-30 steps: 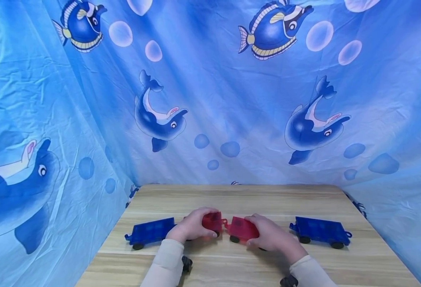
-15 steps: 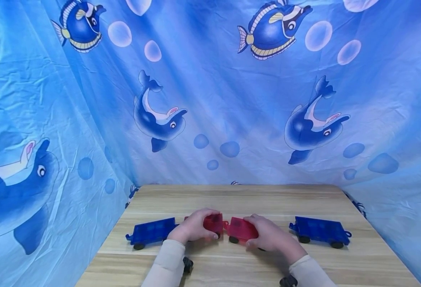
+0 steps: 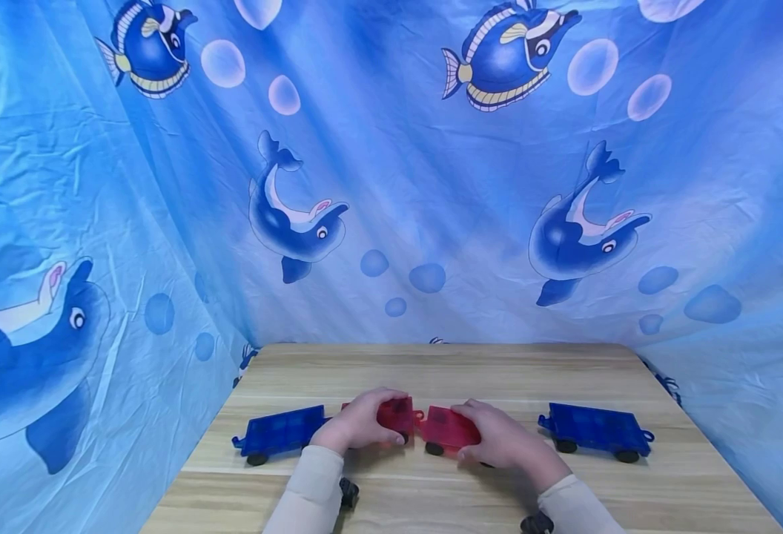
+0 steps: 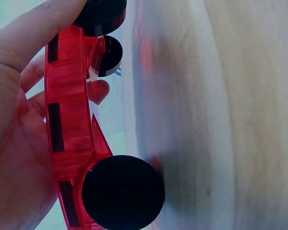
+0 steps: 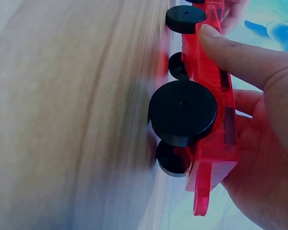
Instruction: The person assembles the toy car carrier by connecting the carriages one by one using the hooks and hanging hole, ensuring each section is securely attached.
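My left hand (image 3: 363,423) grips a translucent red toy train wagon (image 3: 400,414) over its top, thumb on the near side. In the left wrist view that wagon (image 4: 69,129) shows black wheels by the tabletop. A second red wagon (image 3: 446,426) is held by my right hand (image 3: 498,436), whose thumb presses its near side in the right wrist view. Between the two wagons, their red hook and coupling ends (image 3: 420,418) meet; whether they are latched cannot be made out. My left hand partly covers the gap to the blue wagon (image 3: 283,430) on the left.
Another blue wagon (image 3: 593,429) with a hook and a ring at its ends stands to the right of my right hand. Everything rests on a wood-grain table (image 3: 405,497). A blue curtain (image 3: 391,185) with sea animals hangs behind and at the sides.
The two red wagons have come slightly closer together, the right one shifting a little left and the left one a little right. Both hands keep their hold; the right-hand blue wagon stays put.
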Available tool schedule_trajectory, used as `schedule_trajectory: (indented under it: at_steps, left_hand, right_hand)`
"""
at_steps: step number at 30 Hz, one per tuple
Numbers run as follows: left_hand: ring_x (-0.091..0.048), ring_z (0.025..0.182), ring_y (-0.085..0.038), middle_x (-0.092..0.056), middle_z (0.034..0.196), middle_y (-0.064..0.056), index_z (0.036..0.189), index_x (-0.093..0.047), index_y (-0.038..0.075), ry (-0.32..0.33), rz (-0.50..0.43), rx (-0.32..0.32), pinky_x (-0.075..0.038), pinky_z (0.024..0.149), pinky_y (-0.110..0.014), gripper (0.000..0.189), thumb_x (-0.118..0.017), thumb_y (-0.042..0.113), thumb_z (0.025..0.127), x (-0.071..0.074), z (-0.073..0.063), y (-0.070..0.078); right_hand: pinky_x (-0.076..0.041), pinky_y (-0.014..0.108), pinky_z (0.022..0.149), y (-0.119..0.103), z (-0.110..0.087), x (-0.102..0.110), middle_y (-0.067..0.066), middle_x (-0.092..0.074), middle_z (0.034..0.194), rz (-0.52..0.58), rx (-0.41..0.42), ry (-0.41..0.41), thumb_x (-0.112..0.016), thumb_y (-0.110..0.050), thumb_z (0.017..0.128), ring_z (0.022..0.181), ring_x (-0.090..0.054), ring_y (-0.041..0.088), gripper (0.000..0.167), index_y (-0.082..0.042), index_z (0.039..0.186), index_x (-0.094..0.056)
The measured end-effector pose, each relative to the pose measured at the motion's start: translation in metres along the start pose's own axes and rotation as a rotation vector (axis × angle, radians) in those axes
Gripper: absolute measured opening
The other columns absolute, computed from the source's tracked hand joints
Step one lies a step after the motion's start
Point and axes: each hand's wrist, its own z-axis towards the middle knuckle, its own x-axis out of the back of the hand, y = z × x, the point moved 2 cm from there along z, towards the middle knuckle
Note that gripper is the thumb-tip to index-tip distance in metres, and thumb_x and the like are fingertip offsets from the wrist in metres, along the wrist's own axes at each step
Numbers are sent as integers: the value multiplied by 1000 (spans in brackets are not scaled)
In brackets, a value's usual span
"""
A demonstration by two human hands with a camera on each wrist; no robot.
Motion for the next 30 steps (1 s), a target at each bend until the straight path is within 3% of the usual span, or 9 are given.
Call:
schedule_trajectory:
  at_steps: [15,23,30]
  left_hand:
    - [-59,125,-25,-62,139,3,146,-61,24,-11,-41,6,-53,102,-48,78,-96,34,77,1,-2,0]
    - [-59,125,-22,-62,139,4,145,-63,26,-40,-60,-9,-53,101,-45,76,-96,33,77,3,-2,2]
    - [-59,123,-22,-62,138,5,143,-64,25,-61,-81,-1,-54,100,-46,75,-97,30,76,4,-5,1]
  right_hand:
    - [-49,58,105,2,-2,1,11,-57,147,-17,64,1,-92,-40,79,130,-57,33,88,-14,154,-54]
    - [-45,64,107,3,-3,2,16,-53,152,23,27,-3,-91,-39,81,137,-51,40,86,-16,154,-53]
    - [-46,61,108,5,-4,1,10,-55,151,45,28,-15,-92,-38,81,136,-52,35,86,-18,154,-54]
